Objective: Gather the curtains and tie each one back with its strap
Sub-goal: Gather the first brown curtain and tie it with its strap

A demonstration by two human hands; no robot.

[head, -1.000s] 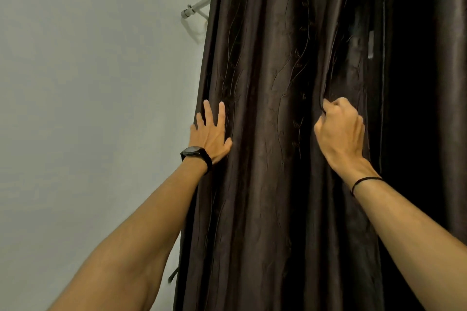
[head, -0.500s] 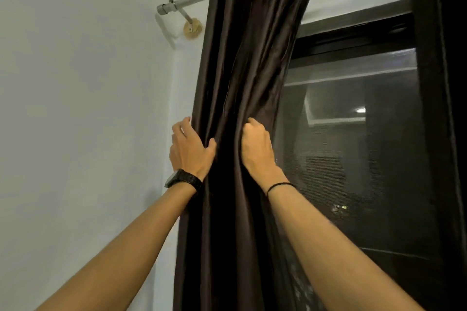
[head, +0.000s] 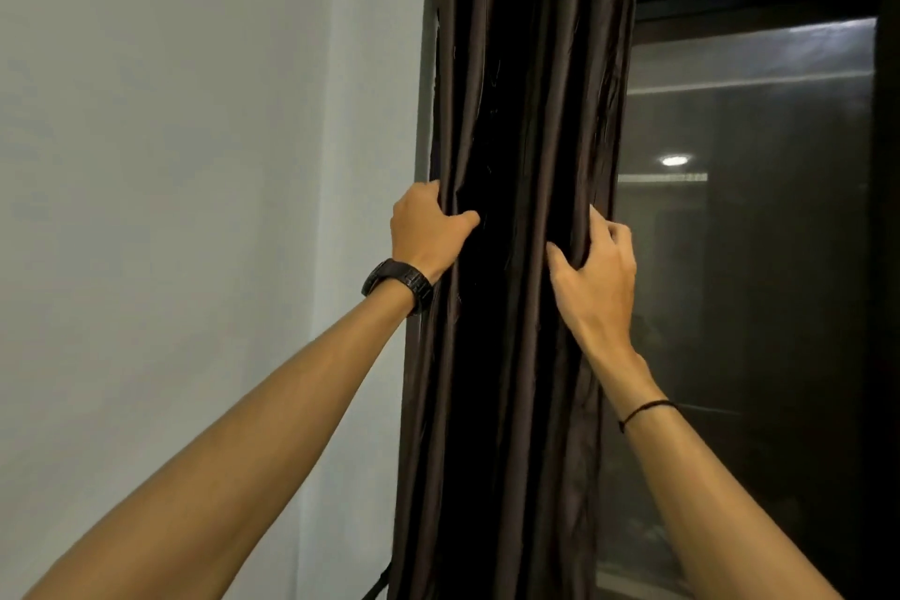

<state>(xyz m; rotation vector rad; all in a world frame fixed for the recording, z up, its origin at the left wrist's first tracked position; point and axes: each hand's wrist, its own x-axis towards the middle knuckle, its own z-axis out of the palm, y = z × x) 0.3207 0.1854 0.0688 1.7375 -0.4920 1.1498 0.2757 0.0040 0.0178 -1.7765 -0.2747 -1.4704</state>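
My left hand [head: 428, 229] clamps the bunched curtain [head: 526, 88] at its 9 o'clock edge, and my right hand [head: 596, 273] curls round the 3 o'clock folds. The curtain hangs at centre frame. I judge that freeing either hand for the strap risks the slippery folds fanning open.

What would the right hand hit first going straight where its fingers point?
The curtain: the right hand grips its right edge, fingers aimed up and slightly left, into the folds. Depth is unclear, so this is a best guess.
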